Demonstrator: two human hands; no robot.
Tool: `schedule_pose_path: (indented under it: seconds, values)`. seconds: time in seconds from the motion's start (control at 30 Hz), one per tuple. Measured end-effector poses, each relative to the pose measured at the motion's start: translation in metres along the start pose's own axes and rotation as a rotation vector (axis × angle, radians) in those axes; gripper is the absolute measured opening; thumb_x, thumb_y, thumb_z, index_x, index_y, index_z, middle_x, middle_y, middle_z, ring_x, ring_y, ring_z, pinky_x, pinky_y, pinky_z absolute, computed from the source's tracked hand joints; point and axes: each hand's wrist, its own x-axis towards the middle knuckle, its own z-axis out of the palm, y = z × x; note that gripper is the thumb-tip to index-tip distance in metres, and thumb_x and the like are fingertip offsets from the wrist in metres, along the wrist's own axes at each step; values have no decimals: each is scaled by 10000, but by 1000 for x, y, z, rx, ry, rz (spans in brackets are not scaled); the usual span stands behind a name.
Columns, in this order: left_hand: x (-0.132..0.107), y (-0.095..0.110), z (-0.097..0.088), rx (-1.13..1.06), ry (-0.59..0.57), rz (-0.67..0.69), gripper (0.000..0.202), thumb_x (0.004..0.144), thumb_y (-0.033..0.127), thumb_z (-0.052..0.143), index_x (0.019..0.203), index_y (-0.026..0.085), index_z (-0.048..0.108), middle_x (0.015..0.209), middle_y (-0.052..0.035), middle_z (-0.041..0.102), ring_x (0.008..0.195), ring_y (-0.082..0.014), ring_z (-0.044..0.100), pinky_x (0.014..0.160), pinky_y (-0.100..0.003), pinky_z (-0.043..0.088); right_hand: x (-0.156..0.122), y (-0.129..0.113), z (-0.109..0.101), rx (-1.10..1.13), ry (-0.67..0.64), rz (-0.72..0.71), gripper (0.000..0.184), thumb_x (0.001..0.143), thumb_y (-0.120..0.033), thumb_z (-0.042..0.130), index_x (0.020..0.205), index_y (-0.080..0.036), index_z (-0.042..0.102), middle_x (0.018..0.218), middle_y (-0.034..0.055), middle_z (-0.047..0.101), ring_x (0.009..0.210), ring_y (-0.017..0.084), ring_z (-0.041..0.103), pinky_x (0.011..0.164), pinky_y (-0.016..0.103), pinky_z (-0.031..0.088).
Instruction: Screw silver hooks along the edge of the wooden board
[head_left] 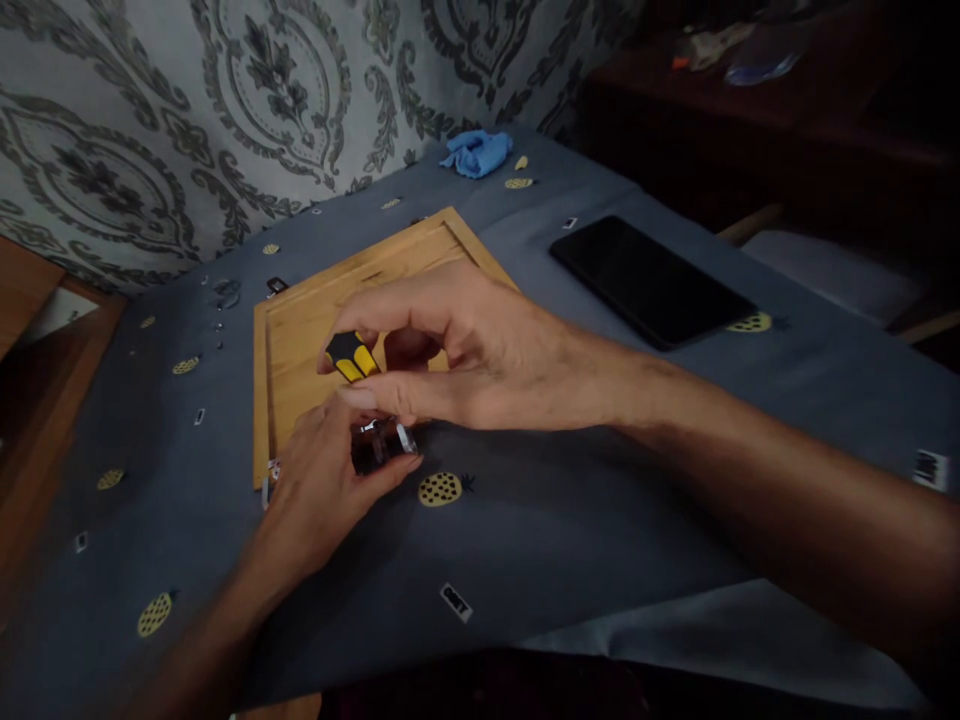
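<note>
My right hand [465, 350] pinches a screwdriver [351, 356] by its black-and-yellow handle, between thumb and fingers. The shaft and tip are hidden behind the fingers. Just below, my left hand [326, 470] is closed around a small dark, shiny piece with a silvery edge [386, 445]; its kind does not show clearly. The two hands touch, with the right thumb over the left fingertips. Both are over the near edge of a wooden board [300, 340] with a raised rim.
A black phone [649, 280] lies right of the board. At the back is a crumpled blue cloth or glove [478, 154]. Small clear and shiny bits [225, 295] and a small dark piece [277, 286] lie to the left. The table has a blue-grey pineapple-print cloth [525, 570].
</note>
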Motion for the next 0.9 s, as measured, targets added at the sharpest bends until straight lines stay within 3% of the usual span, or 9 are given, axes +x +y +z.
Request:
schedule_pose_path:
  seconds: [0.27,0.4,0.57,0.7,0.8,0.9]
  values:
    - [-3,-4,4,43,33,20,352,783,431,754,1020,254,563,903,-16,695,860,-282,684,752,-424,536,2,7,-1,69,-37,-15,239,952,-187,590,752,-165,460,733,-64,529,653,34,522,581,150,463]
    - [-4,-5,4,26,29,-1,364,790,456,745,1033,235,588,961,-53,704,919,-299,680,792,-448,537,4,12,5,22,60,-43,319,925,-224,627,715,-184,390,672,-82,447,633,38,455,553,152,390]
    - [-1,-2,2,23,-24,-4,287,810,478,718,877,224,603,816,-41,666,787,-276,649,709,-425,515,6,17,14,-91,201,-170,392,889,-309,662,696,-210,335,667,-81,352,613,62,349,572,216,321]
    - [-1,-3,2,26,7,2,326,798,498,721,909,221,589,884,-59,667,845,-289,640,738,-434,509,4,16,19,-147,263,-195,420,878,-250,666,720,-226,277,680,-84,325,603,63,300,577,229,300]
    - [-1,-4,2,24,-16,-47,340,787,509,730,896,218,592,859,-60,664,823,-293,647,728,-438,510,2,12,17,-106,240,-110,367,868,-249,689,760,-218,340,710,-85,373,611,53,341,573,205,342]
    - [-1,-2,1,6,-23,-48,326,782,496,735,894,222,597,831,-49,666,823,-299,658,712,-429,511,1,7,12,-75,170,-58,181,903,-237,647,959,-194,479,787,-85,450,633,34,409,594,163,394]
